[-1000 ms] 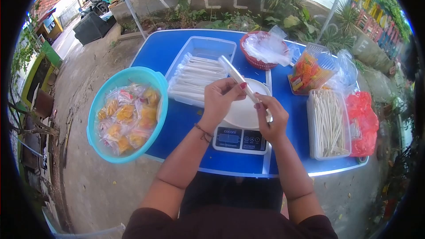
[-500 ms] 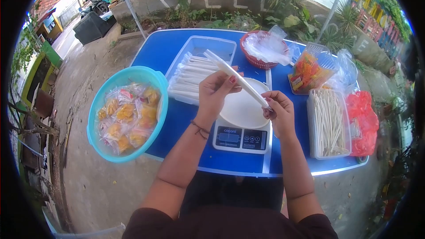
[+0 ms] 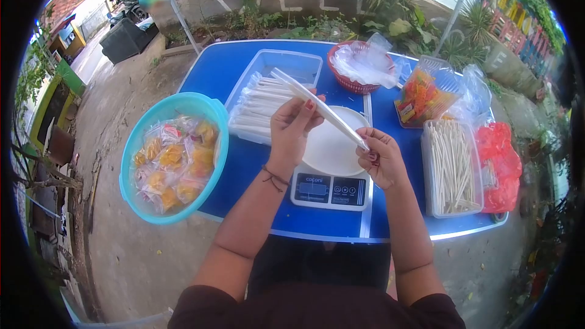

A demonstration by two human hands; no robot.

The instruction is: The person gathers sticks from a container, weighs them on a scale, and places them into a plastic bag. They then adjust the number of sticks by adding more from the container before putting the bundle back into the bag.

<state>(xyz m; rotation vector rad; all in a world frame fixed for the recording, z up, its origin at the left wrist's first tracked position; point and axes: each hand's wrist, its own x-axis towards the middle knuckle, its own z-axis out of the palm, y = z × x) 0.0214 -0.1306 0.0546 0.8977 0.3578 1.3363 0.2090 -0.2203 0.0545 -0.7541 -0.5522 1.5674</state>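
Observation:
A long, slim plastic packet of white sticks (image 3: 333, 118) slants between my two hands above the kitchen scale (image 3: 329, 191). My left hand (image 3: 294, 127) grips it near the middle, thumb on top. At the packet's lower right end, my right hand (image 3: 380, 153) pinches the plastic. Under the packet, a round white plate or tray (image 3: 332, 149) sits on the scale. To the left, a clear plastic box (image 3: 292, 61) holds several similar white packets (image 3: 259, 102). A lidless box (image 3: 478, 198) of loose white sticks (image 3: 451, 167) stands on the right.
At the left is a turquoise basin (image 3: 129, 192) of bagged yellow-orange snacks (image 3: 172, 157). Behind the scale stands a red basket (image 3: 352, 84) with clear plastic bags (image 3: 364, 66). A tub of orange packets (image 3: 420, 94) and a red plastic bag (image 3: 499, 167) lie rightward on the blue table (image 3: 244, 192).
Both hands and the packet have shifted slightly left, and the packet's upper end has swung a little to the left. Both hands still hold it.

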